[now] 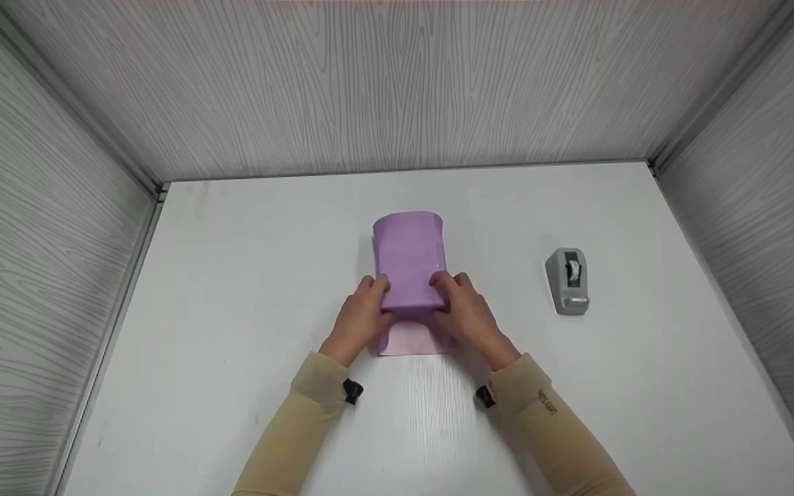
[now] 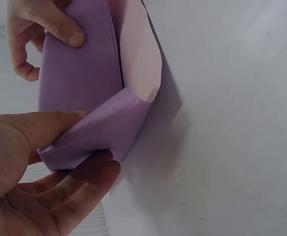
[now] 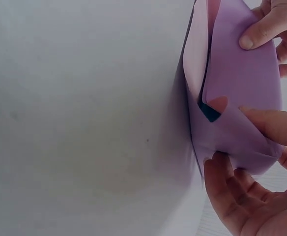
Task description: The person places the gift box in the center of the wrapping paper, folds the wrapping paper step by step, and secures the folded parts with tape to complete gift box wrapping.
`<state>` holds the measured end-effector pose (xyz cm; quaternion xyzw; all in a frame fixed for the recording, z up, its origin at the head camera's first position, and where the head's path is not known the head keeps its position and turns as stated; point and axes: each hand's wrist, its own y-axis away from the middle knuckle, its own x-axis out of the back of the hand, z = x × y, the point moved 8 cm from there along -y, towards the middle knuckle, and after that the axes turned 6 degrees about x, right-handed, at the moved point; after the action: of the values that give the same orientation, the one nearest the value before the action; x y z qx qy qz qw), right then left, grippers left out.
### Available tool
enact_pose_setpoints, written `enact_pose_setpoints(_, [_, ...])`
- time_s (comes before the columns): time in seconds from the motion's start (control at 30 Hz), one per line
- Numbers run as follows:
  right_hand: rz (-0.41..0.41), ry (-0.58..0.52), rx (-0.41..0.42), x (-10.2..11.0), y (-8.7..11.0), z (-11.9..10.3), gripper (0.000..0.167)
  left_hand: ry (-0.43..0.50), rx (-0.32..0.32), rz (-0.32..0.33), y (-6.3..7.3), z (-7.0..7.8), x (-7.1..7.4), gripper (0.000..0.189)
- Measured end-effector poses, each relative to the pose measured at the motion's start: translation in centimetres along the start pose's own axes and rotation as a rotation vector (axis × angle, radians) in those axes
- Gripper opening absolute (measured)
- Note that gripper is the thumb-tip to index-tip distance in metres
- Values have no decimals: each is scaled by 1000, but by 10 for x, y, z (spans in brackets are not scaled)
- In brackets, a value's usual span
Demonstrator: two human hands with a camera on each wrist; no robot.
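Note:
A sheet of purple paper (image 1: 411, 251) with a pale pink inner side is wrapped around something in the middle of the table. Through a gap at its near end, a dark teal corner (image 3: 209, 112) shows; the rest of the contents is hidden. One pink flap (image 1: 412, 337) extends toward the person at the near end. My left hand (image 1: 358, 315) grips the near left corner, thumb on top and fingers folding the side in. At the near right corner, my right hand (image 1: 471, 313) holds the paper likewise, its fingers pressing the side fold inward.
To the right on the white table (image 1: 245, 275) stands a grey tape dispenser (image 1: 568, 282) with a roll in it. Grey wood-grain panels (image 1: 397, 89) rise along the back and both sides of the table.

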<state>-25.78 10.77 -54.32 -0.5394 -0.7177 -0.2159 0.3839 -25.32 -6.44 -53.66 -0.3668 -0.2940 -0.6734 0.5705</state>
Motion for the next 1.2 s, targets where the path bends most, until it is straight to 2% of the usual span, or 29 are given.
enact_pose_setpoints(0.17, [-6,28,16,-2,1,-2,59,8,12,0,0,-1,0,42])
enact_pose_setpoints(0.33, [-3,15,3,-3,0,-1,60,63,30,0,5,-2,2,41])
enact_pose_setpoints(0.43, [-5,12,-10,-3,0,1,60,125,51,-40,10,-6,4,48])
enact_pose_setpoints(0.57, [-5,8,-18,-3,0,2,60,183,76,-127,16,-12,0,59])
enact_pose_setpoints(0.67, [-2,2,-19,-3,0,3,60,169,80,-156,18,-15,-3,64])
enact_pose_setpoints(0.83, [1,-6,-11,-4,0,2,61,96,67,-129,18,-14,-7,64])
enact_pose_setpoints(1.07, [11,-21,-8,-3,0,2,61,53,72,-112,18,-15,-11,66])
enact_pose_setpoints(1.2, [10,-22,-9,-3,1,3,61,19,61,-135,20,-14,-14,80])
